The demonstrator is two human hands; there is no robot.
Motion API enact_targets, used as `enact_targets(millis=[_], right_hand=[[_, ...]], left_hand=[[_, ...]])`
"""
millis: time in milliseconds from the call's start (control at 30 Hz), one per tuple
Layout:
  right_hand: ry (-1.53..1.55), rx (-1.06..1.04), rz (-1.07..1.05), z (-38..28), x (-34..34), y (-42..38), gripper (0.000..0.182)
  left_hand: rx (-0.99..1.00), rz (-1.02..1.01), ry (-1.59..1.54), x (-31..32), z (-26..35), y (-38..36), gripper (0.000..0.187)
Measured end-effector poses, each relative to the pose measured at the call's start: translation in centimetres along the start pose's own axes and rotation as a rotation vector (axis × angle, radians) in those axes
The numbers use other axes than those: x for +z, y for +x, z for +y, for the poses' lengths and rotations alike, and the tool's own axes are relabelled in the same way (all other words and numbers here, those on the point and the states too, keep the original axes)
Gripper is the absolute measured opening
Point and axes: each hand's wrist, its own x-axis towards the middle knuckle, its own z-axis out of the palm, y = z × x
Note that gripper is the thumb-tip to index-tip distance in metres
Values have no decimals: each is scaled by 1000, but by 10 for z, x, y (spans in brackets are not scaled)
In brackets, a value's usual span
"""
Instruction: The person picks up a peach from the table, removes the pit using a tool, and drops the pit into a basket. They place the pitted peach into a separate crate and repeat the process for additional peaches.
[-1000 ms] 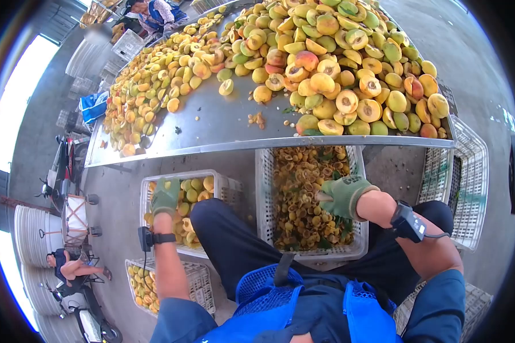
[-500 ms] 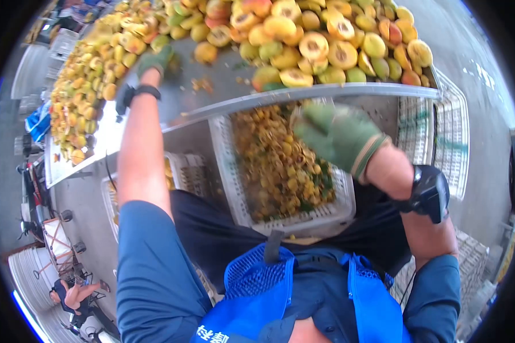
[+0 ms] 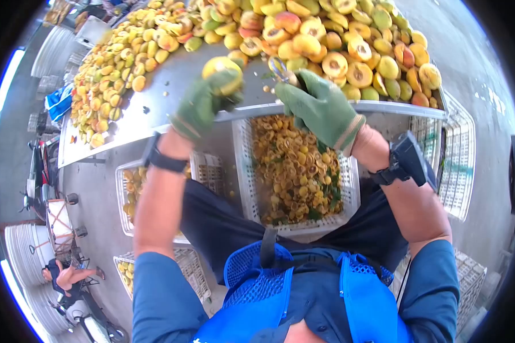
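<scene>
My left hand (image 3: 207,103), in a green glove, is closed around a yellow peach (image 3: 222,67) above the front of the metal table (image 3: 180,71). To its right, my gloved right hand (image 3: 321,106) grips a small pitting tool with a shiny metal loop (image 3: 278,67). The loop points up and left, apart from the peach. A pile of peaches (image 3: 306,43), many of them cut in half, covers the back and right of the table. Below the table edge, between my legs, a white crate (image 3: 246,171) holds peach stones and scraps (image 3: 297,177).
Another white crate with yellow fruit (image 3: 133,188) stands by my left knee. A lower crate (image 3: 191,271) is behind it. White crates (image 3: 458,154) stand at the table's right end. A person (image 3: 68,277) sits far off at the lower left, near a scooter.
My left hand has come back from the pile toward me and now has a peach in it. My right hand has risen from over the crate to the table edge.
</scene>
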Motion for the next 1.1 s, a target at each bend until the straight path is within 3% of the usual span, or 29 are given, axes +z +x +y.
enact_targets(millis=[33, 100, 167, 233, 367, 500, 567, 667, 800, 900, 967, 1033, 1100], right_hand=[[21, -52, -31, -2, 0, 4, 20], [383, 252, -51, -18, 6, 3, 15], [195, 140, -96, -22, 7, 1, 9], [-60, -123, -124, -2, 10, -3, 9], [-517, -400, -140, 6, 6, -12, 16], [-388, -70, -152, -2, 6, -16, 31], [-411, -15, -131, -3, 8, -19, 37], [-517, -123, -168, 3, 9, -22, 38], [-473, 29, -159, -20, 9, -26, 37], [-434, -11, -152, -18, 10, -30, 33], [-390, -60, -146, -14, 12, -32, 30], [-373, -79, -142, -14, 13, -34, 28], [-378, -78, -150, -13, 13, -33, 26]], left_hand=[[36, -30, -128, 16, 1, -13, 36], [-19, -122, -557, 37, -7, -25, 38], [254, -30, 105, 37, -25, -28, 54], [0, 49, -580, 65, -19, -40, 61], [-74, 118, -620, 80, -21, -46, 65], [33, 18, -436, 81, -33, -48, 56], [40, 22, -349, 81, -32, -52, 57], [8, 81, -336, 89, -27, -57, 58], [21, 53, -348, 89, -31, -58, 52], [146, 37, -95, 86, -35, -61, 43], [781, 135, 541, 77, -48, -46, 39], [1060, 172, 873, 74, -48, -42, 37], [996, 151, 889, 74, -46, -45, 36]])
